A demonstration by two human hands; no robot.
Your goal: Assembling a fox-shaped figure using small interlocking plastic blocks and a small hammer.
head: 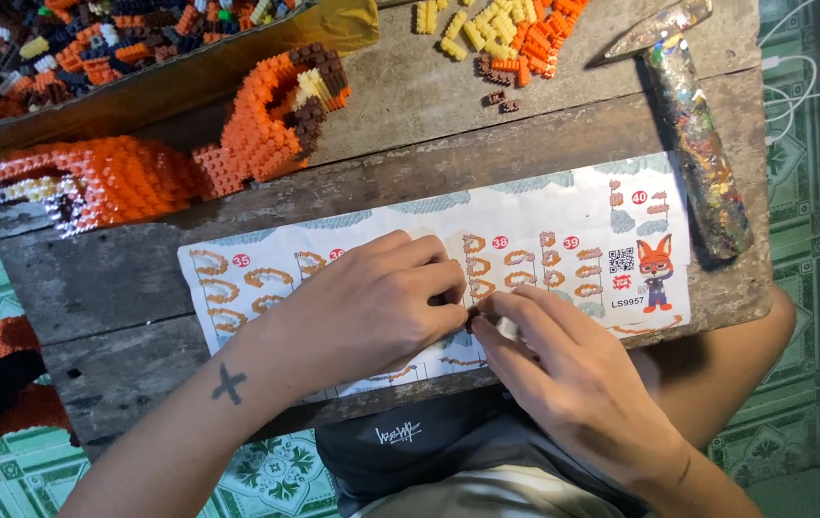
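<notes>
Centre frame: left hand (372,307) and right hand (563,374) pinch together on a tiny dark building brick (472,317) over the printed paper instruction sheet (544,216). Best pressed squarely, fingertips steady, sheet kept flat.

A hammer (693,134) with a paint-spattered handle lies near the right edge of the worn wooden table (122,278), its head toward the far edge. At the far left corner sits a cardboard tray (170,82) filled with loose bricks (74,38) in orange, black, white and yellow. Just in front of it, near the left edge, lies a large orange block-built figure (180,158) with brown and cream parts. Along the far edge, right of centre, lies 1 small pile of yellow, orange and brown bricks (501,34). A green patterned tiled floor (784,422) shows around the table, and white cables (798,82) trail past the right edge.
</notes>
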